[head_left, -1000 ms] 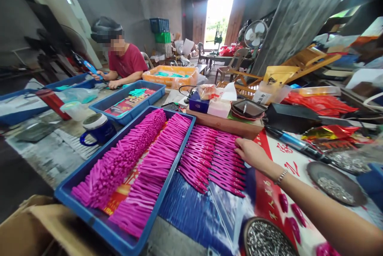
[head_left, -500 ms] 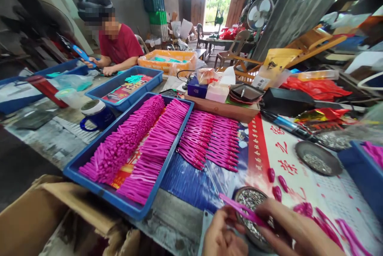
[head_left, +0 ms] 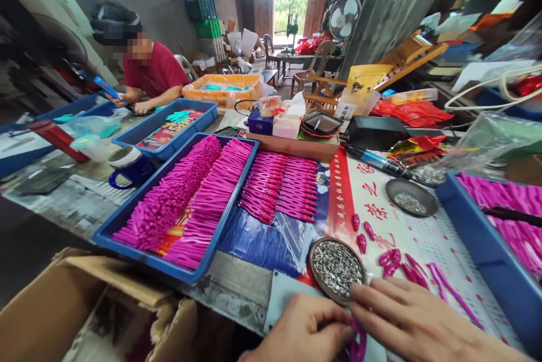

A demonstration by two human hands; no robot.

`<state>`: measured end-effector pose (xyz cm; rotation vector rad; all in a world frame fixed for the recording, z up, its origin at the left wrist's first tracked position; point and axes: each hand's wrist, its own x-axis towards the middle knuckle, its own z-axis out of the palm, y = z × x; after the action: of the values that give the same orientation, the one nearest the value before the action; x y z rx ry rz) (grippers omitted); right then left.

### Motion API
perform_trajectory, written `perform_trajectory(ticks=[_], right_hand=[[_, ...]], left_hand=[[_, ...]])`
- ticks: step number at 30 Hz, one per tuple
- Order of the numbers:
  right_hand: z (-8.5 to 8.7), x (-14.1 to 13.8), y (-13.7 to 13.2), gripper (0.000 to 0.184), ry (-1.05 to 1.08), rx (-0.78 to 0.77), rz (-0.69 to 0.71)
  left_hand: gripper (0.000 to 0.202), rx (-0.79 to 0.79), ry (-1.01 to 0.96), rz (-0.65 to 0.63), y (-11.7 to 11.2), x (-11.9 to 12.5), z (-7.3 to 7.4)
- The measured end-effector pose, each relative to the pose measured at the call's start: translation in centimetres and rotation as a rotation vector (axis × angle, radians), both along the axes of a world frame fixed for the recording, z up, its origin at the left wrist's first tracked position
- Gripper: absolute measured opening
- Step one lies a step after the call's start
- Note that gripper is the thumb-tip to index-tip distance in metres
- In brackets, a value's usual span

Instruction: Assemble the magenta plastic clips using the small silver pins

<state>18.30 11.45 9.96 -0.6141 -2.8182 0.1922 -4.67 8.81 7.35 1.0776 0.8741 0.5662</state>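
My left hand (head_left: 309,325) is closed on a magenta plastic piece (head_left: 359,344) with a loop-like opening, low at the front edge of the view. Against it lies my right hand (head_left: 406,317), its fingers stretched out and its thumb hidden; whether it also grips the piece is not visible. Just beyond the hands sits a round bowl (head_left: 336,269) of small shiny metal parts. Several small magenta pieces (head_left: 361,243) lie to its right. Long, slim magenta pieces (head_left: 455,291) rest near the right hand. Farther off, finished-looking rows of magenta pieces (head_left: 296,187) lie on the printed sheet.
A blue tray (head_left: 199,274) of stacked magenta pieces stands at left, another blue tray (head_left: 470,226) at right. A dark dish (head_left: 410,198) holds metal parts. An open cardboard box (head_left: 105,277) is at lower left. A person in a red shirt (head_left: 156,71) sits across the table.
The view has shifted to the right. The long magenta piece, held up over the bowl before, is now lower and nearer, mostly covered by my hands. My right fingers have straightened.
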Motion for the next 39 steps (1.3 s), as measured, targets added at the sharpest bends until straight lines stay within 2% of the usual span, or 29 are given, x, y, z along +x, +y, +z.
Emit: perform_trajectory(ticks=[2, 5, 8, 10, 11, 13, 15, 17, 21, 24, 26, 31, 39], right_hand=[[-0.4, 0.2, -0.1, 0.051, 0.057, 0.042, -0.035], [-1.7, 0.9, -0.9, 0.059, 0.106, 0.027, -0.127], [-2.5, 0.8, -1.6, 0.063, 0.112, -0.062, -0.143], [-2.7, 0.2, -1.8, 0.056, 0.204, -0.168, -0.261], [-2.9, -0.3, -1.8, 0.050, 0.280, -0.261, -0.375], [-3.2, -1.3, -1.9, 0.040, 0.470, -0.553, -0.589], [-3.7, -2.2, -2.2, 0.030, 0.621, -0.924, -0.653], [-4.1, -2.9, -2.5, 0.029, 0.694, -1.235, -0.628], [-4.6, -3.6, -2.7, 0.029, 0.845, -1.581, -0.731], [-4.6, -3.9, -2.3, 0.030, 0.961, -1.782, -0.807], [-4.6, -4.0, -2.0, 0.032, 0.971, -1.840, -0.851], [-4.9, -4.1, -1.2, 0.041, 0.927, -1.849, -0.924], [-5.4, -4.0, -1.0, 0.043, 0.947, -1.885, -0.910]], left_hand=[[0.023, -0.009, -0.020, 0.060, -0.3, 0.4, -0.1], [0.022, -0.063, -0.023, 0.078, -0.8, 0.7, -0.2], [0.021, -0.103, -0.002, 0.121, -1.1, 0.9, -0.4], [0.021, -0.145, -0.034, 0.172, -1.1, 1.1, -0.6], [0.021, -0.167, -0.059, 0.195, -1.0, 1.3, -0.7], [0.023, -0.216, -0.089, 0.220, -0.9, 1.6, -0.8], [0.025, -0.259, -0.099, 0.223, -0.7, 1.9, -1.0], [0.028, -0.298, -0.102, 0.212, -0.6, 2.3, -1.2], [0.027, -0.344, -0.103, 0.134, -0.5, 2.7, -1.7], [0.030, -0.435, -0.155, 0.100, -0.2, 2.7, -1.9], [0.033, -0.500, -0.184, 0.116, 0.0, 2.7, -2.0], [0.039, -0.591, -0.198, 0.151, 0.5, 2.9, -2.4], [0.035, -0.591, -0.188, 0.132, 1.0, 2.8, -3.2]])
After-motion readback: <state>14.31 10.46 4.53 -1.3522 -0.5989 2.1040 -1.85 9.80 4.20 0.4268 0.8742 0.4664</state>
